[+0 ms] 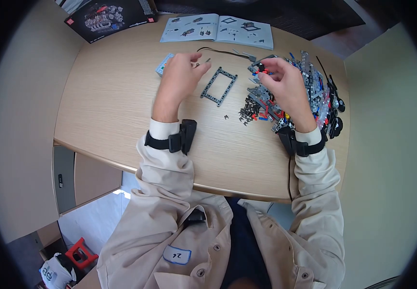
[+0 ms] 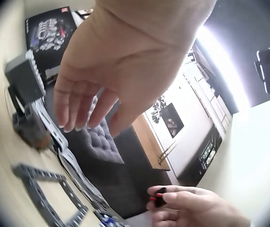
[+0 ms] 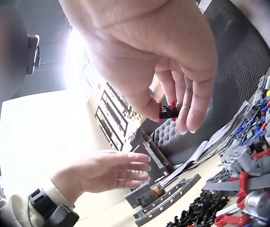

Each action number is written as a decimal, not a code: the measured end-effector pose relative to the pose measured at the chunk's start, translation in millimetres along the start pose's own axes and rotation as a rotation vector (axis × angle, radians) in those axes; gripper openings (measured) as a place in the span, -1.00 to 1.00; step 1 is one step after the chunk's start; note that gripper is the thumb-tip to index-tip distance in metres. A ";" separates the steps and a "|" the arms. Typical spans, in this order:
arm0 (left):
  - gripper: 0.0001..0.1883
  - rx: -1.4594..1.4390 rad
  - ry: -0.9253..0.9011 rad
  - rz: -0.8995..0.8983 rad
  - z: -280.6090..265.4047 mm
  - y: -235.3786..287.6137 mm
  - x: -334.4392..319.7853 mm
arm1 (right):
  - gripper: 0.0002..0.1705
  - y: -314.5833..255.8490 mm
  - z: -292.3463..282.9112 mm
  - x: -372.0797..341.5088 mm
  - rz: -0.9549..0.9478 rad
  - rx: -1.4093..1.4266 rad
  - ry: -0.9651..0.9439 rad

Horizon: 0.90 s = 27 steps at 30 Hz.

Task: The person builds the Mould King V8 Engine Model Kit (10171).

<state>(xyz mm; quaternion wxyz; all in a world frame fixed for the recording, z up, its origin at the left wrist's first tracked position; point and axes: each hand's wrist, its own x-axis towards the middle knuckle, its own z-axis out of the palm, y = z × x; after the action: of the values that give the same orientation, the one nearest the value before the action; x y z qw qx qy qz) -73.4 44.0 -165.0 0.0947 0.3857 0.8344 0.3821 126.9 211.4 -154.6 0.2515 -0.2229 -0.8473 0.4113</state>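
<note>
My right hand (image 1: 285, 84) pinches a small black building-block piece with red pins (image 3: 169, 112) between thumb and fingertips, above the left edge of a parts pile. Nothing shows in my left hand (image 1: 182, 77), whose fingers are loosely bent in the left wrist view. It hovers left of a grey rectangular beam frame (image 1: 228, 89) that lies on the table. Beyond that hand a grey box-shaped part (image 1: 162, 67) is partly covered by it. A rounded grey part with an orange end (image 2: 33, 132) sits beside the frame.
The pile of mixed parts (image 1: 314, 86) spreads over the table's right side, with black pins (image 1: 250, 110) at its near edge. An open instruction booklet (image 1: 242, 33) lies at the back. A black product box (image 1: 109, 19) stands back left. A dark cable (image 1: 223, 51) runs behind the frame.
</note>
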 end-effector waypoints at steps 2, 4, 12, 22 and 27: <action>-0.51 0.127 -0.059 -0.045 -4.4 3.5 0.2 | -0.55 3.5 0.3 0.3 -0.002 0.017 0.001; -0.50 0.255 -0.113 -0.089 -6.3 4.4 1.6 | -0.55 7.2 0.0 2.3 -0.028 0.113 -0.033; -0.54 0.316 -0.152 -0.076 5.6 -8.2 7.3 | -0.57 -0.4 -0.7 5.9 -0.013 0.227 -0.108; -0.57 -0.695 -0.451 0.058 -2.6 16.7 -12.6 | -0.56 -13.9 -11.4 17.1 0.102 0.511 -0.149; -0.55 -0.713 -0.522 0.064 0.7 20.5 -19.0 | -0.55 -4.7 -11.5 18.3 0.118 0.546 -0.170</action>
<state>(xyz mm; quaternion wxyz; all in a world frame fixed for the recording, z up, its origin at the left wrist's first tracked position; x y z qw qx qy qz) -48.4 39.2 -153.5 0.4174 0.4379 0.5863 0.5387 118.9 226.2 -140.2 0.2061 -0.1605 -0.7088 0.6552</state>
